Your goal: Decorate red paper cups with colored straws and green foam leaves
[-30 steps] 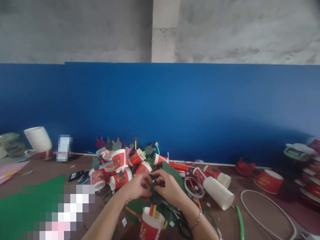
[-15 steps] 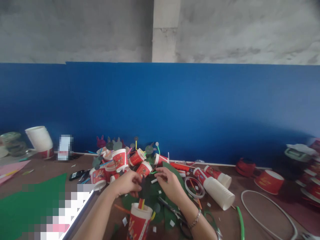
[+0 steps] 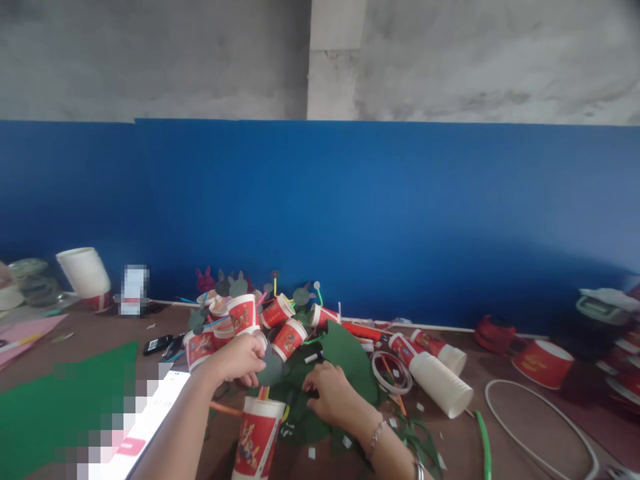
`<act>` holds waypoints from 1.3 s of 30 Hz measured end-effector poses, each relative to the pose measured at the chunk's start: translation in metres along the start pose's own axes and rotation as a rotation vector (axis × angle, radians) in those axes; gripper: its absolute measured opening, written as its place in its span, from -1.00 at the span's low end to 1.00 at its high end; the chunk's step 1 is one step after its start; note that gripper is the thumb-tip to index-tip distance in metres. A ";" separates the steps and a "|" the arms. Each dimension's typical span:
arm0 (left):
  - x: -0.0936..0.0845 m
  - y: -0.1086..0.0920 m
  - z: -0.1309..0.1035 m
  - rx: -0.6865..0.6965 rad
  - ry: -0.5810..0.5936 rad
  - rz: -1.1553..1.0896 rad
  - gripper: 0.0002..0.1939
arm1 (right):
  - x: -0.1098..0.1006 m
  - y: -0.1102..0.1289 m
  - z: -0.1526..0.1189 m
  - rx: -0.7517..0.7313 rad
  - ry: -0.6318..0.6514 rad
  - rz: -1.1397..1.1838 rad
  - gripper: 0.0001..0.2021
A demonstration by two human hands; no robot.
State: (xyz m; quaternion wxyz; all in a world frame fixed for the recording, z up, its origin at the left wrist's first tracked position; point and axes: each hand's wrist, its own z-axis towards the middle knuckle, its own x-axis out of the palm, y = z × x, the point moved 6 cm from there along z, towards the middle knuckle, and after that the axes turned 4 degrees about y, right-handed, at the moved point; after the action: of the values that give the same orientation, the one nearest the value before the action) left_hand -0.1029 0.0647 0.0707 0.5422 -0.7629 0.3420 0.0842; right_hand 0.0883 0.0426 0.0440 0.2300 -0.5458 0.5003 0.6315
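My left hand (image 3: 243, 360) pinches the edge of a dark green paper cutout (image 3: 271, 368). The cutout stands on a straw above a red-and-white paper cup (image 3: 257, 433), close in front of me. An orange straw (image 3: 225, 408) sticks out of the cup's left side, and a yellow bit pokes out on the right. Fingers bent but apart, my right hand (image 3: 333, 395) is low over dark green paper (image 3: 350, 353), holding nothing I can see. A white stick-like piece (image 3: 314, 357) lies just beyond its fingertips.
Several decorated paper cups (image 3: 244, 315) crowd behind my left hand. A tape roll (image 3: 391, 372) and stacked white cups (image 3: 440, 385) are on the right, near a white hoop (image 3: 540, 427). A lit screen (image 3: 150, 420) and green sheet (image 3: 65, 393) lie left.
The front cup and its cutout have shifted left, and the cutout now shows its broad side. My right hand has come down and inward, over where the scissors were visible.
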 end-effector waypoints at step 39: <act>0.007 -0.013 0.001 -0.025 -0.156 0.352 -0.80 | -0.017 -0.014 -0.013 0.257 0.132 -0.209 -0.71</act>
State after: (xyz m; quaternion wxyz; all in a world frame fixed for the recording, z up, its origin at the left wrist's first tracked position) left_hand -0.0895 0.0647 0.0770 0.5344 -0.6890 0.4262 0.2410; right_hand 0.1108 0.0411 0.0555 0.3289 -0.6012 0.5317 0.4977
